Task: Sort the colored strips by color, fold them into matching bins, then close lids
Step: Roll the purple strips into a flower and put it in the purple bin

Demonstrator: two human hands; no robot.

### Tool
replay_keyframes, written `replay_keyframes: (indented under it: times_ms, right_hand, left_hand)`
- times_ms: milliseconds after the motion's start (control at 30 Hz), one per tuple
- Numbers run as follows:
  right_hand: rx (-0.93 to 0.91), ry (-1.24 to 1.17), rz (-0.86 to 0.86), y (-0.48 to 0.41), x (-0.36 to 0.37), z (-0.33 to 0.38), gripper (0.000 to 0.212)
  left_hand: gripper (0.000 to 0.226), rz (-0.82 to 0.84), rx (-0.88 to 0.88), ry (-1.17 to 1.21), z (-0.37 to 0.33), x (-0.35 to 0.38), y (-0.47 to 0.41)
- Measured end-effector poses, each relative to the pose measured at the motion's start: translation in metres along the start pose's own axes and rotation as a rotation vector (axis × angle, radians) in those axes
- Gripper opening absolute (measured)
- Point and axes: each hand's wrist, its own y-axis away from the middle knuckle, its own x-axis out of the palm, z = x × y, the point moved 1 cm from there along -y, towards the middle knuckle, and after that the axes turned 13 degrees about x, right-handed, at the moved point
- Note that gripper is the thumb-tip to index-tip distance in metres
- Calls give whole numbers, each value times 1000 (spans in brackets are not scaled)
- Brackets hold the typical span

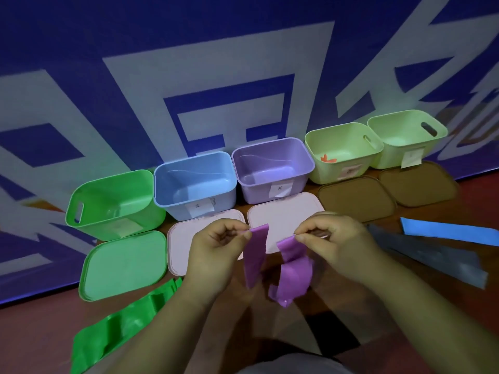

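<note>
Head view, looking down at a reddish desk (40, 333) set against a blue-and-white banner.

- Left hand (216, 247): thumb and fingers pinched on one end of a purple strip (294, 276), held above the desk.
- Right hand (332, 238): pinched on the other purple end. The hands are apart and the purple hangs down between them; whether it is one piece, I cannot tell.
- Far row of open bins, left to right: green bin (108, 228), blue bin (175, 209), purple bin (253, 193), then two pale green bins (324, 174) (388, 157). The first pale one holds an orange scrap (328, 158).
- Lids lie flat, one just near of each bin: green lid (124, 265), two pink lids (181, 247) (286, 214), two brown lids (356, 198) (418, 187).
- Green strip (121, 327) lies rumpled at near left.
- Blue strip (448, 233) and grey strip (432, 257) lie at right, side by side.
</note>
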Motion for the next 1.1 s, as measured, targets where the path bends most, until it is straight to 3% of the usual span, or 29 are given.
replay_keyframes:
  times_ms: [367, 633, 900, 1100]
  right_hand:
    - [-90, -89, 69, -16, -12, 57, 8]
    - [-135, -95, 79, -24, -9, 84, 2]
    - [-165, -446, 61, -19, 7, 105, 14]
    - [-160, -561, 5, -10, 20, 124, 8]
  left_hand:
    - [12, -42, -15, 99, -27, -4, -21]
    - [18, -72, -18, 234, -64, -12, -27]
    - [13, -74, -9, 340, -92, -22, -19]
    - [14, -132, -81, 475, -98, -36, -5]
